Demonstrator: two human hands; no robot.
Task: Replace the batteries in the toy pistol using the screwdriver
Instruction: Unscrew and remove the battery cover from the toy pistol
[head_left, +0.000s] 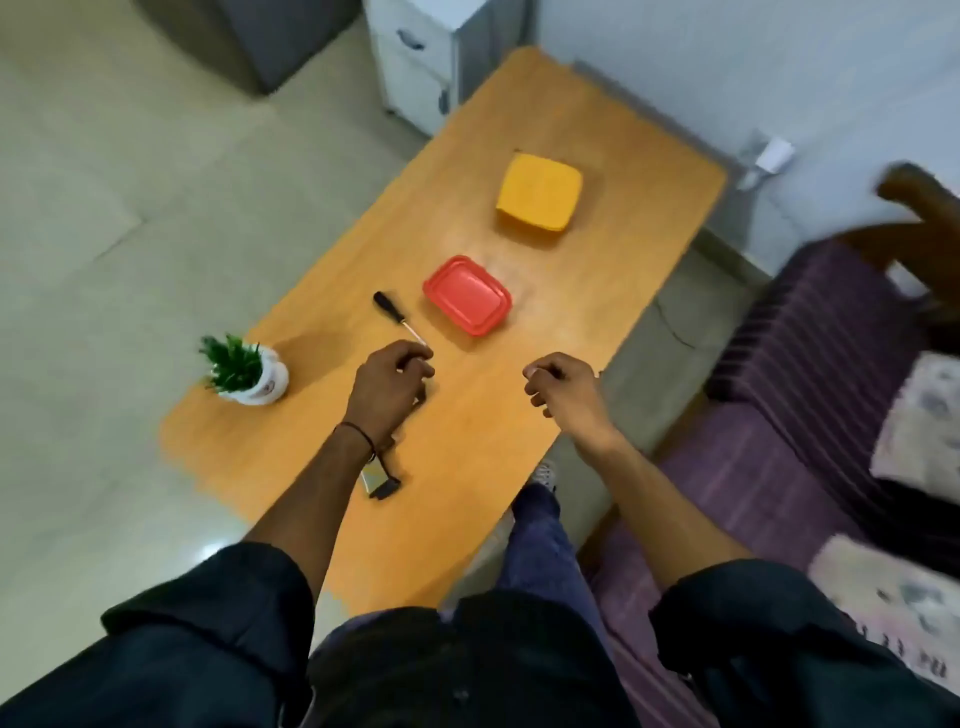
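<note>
A screwdriver (397, 316) with a black handle lies on the wooden table (467, 457), its metal tip pointing toward me. My left hand (387, 387) is curled right at that tip; whether the fingers pinch it is unclear. A dark object with a pale part, apparently the toy pistol (382, 484), lies under my left wrist and forearm and is mostly hidden. My right hand (563, 389) hovers over the table's right edge, fingers curled in with nothing visible inside.
A red lidded box (467, 295) sits just right of the screwdriver, a yellow lidded box (539, 197) farther back. A small potted plant (247, 371) stands at the left edge. A purple sofa (779, 426) is on my right and a white cabinet (426, 57) beyond the table.
</note>
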